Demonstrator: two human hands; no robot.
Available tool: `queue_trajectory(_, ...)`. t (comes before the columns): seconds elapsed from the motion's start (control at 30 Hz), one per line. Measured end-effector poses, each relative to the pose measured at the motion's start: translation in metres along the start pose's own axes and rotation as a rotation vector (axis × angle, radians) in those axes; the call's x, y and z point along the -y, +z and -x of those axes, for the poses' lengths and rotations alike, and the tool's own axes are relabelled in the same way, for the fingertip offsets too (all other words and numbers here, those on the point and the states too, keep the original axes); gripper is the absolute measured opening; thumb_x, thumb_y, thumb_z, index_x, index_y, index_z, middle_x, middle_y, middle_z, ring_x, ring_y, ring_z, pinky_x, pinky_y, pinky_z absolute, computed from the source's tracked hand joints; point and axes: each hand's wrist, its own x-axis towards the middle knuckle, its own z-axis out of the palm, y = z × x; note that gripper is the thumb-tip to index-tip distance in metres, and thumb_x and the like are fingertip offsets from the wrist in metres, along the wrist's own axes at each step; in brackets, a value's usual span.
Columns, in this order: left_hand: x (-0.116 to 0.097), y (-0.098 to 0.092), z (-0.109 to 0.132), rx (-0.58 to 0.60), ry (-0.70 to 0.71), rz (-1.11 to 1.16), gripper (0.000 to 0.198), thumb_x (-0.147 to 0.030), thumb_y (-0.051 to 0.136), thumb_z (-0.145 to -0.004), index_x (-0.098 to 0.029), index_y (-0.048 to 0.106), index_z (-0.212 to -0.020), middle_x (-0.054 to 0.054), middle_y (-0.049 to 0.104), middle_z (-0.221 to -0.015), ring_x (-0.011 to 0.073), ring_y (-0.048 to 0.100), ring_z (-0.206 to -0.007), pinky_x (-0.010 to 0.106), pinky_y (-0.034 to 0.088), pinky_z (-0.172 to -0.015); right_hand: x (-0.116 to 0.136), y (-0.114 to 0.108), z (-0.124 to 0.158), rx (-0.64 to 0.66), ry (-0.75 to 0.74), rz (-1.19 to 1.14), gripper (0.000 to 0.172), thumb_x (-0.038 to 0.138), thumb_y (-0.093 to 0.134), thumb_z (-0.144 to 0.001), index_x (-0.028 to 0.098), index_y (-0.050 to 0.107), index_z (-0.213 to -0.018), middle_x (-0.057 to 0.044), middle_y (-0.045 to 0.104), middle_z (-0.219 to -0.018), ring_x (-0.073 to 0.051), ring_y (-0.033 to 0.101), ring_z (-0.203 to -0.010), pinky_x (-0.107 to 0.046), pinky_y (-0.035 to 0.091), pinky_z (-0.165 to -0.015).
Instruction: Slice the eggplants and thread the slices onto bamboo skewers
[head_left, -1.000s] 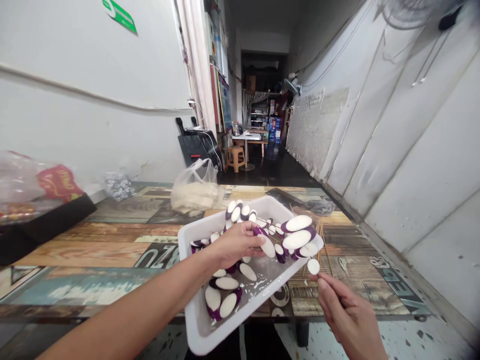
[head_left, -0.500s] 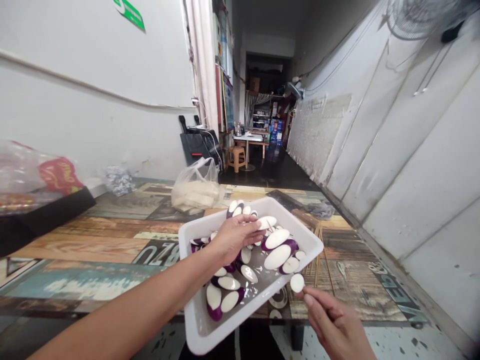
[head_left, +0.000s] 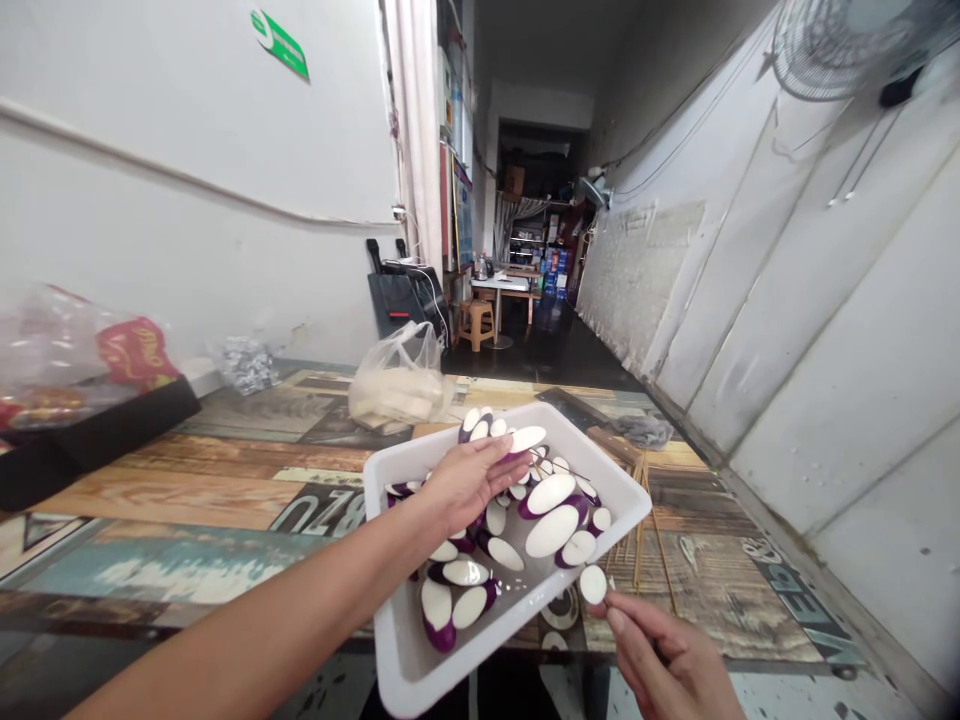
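A white tub (head_left: 622, 512) holds water and several cut eggplant pieces (head_left: 551, 531) with white faces and purple skin. Over the tub's far part, my left hand (head_left: 480, 480) has its thumb against an oval eggplant slice (head_left: 527, 438) and its fingers beneath it. Outside the tub's near right edge, my right hand (head_left: 660, 645) pinches a thin skewer, mostly hidden by the fingers, with a round white slice (head_left: 593, 584) at its tip.
Thin wooden skewers (head_left: 651, 540) lie on the patterned table (head_left: 225, 490) right of the tub. Behind it are a plastic bag of pale pieces (head_left: 397, 395) and a crumpled grey bag (head_left: 643, 431). A black box (head_left: 97, 430) with packages stands left.
My left hand has shifted slightly left with the oval slice, its fingers more spread beneath it. The view has moved a little, so the tub appears slightly lower and further right.
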Motion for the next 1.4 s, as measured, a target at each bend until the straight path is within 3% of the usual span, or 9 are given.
queue_trajectory(0.53,0.001,-0.001,0.001,0.046,0.027,-0.060,0.013,-0.013,0.061,-0.076,-0.007,0.062,-0.087,0.014,0.066,-0.093,0.0180,0.064,-0.084,0.028,0.052,-0.079,0.005,0.003,0.000,-0.011,-0.002,-0.046,0.037,0.049,0.054,-0.077,0.016,0.066,-0.087,0.006,0.029,-0.047,-0.008,0.027,-0.043,-0.019,0.024,-0.040)
queue_trajectory(0.7,0.000,-0.002,0.001,-0.038,0.047,-0.231,0.026,-0.013,0.067,-0.068,-0.011,0.063,-0.093,0.007,0.066,-0.083,0.0089,0.060,-0.066,0.016,0.045,-0.055,0.005,0.006,0.002,-0.104,0.007,-0.036,0.042,0.053,0.055,-0.074,0.015,0.066,-0.085,0.007,0.025,-0.044,-0.007,0.022,-0.040,-0.017,0.016,-0.035)
queue_trajectory(0.83,0.000,-0.001,0.001,-0.037,0.055,-0.245,0.018,-0.011,0.068,-0.063,-0.011,0.060,-0.079,0.001,0.059,-0.063,0.0049,0.051,-0.051,0.015,0.038,-0.046,0.010,0.004,0.005,-0.159,0.019,-0.030,0.044,0.056,0.054,-0.072,0.015,0.066,-0.085,0.007,0.022,-0.045,-0.007,0.019,-0.040,-0.018,0.011,-0.035)
queue_trajectory(1.07,-0.002,0.004,0.007,0.063,0.068,-0.162,0.027,-0.013,0.069,-0.065,-0.015,0.053,-0.087,0.008,0.066,-0.086,0.0144,0.063,-0.072,0.030,0.051,-0.071,0.025,-0.005,0.015,-0.244,0.053,-0.001,0.041,0.053,0.060,-0.069,0.016,0.066,-0.086,0.006,0.027,-0.046,-0.007,0.023,-0.041,-0.019,0.016,-0.037)
queue_trajectory(1.2,0.001,0.004,0.010,0.125,0.071,-0.448,0.026,-0.019,0.071,-0.064,-0.012,0.059,-0.086,0.010,0.067,-0.080,0.0186,0.065,-0.069,0.030,0.051,-0.065,0.027,-0.009,0.016,-0.286,0.076,-0.004,0.039,0.051,0.061,-0.068,0.016,0.065,-0.085,0.006,0.028,-0.047,-0.008,0.025,-0.042,-0.021,0.016,-0.037)
queue_trajectory(1.3,0.006,0.002,0.013,0.227,0.074,-0.639,0.040,-0.022,0.071,-0.063,-0.013,0.060,-0.100,0.007,0.068,-0.074,0.0210,0.065,-0.069,0.031,0.051,-0.063,0.025,-0.011,0.016,-0.311,0.089,-0.028,0.039,0.050,0.063,-0.067,0.016,0.064,-0.087,0.005,0.030,-0.048,-0.009,0.026,-0.043,-0.022,0.017,-0.039)
queue_trajectory(1.4,0.010,-0.007,0.017,0.312,0.078,-0.818,0.053,-0.017,0.074,-0.056,-0.014,0.059,-0.107,0.006,0.069,-0.081,0.0238,0.064,-0.080,0.031,0.050,-0.070,0.021,-0.014,0.016,-0.307,0.087,-0.041,0.039,0.050,0.062,-0.069,0.016,0.064,-0.088,0.004,0.033,-0.048,-0.010,0.028,-0.044,-0.023,0.018,-0.040)
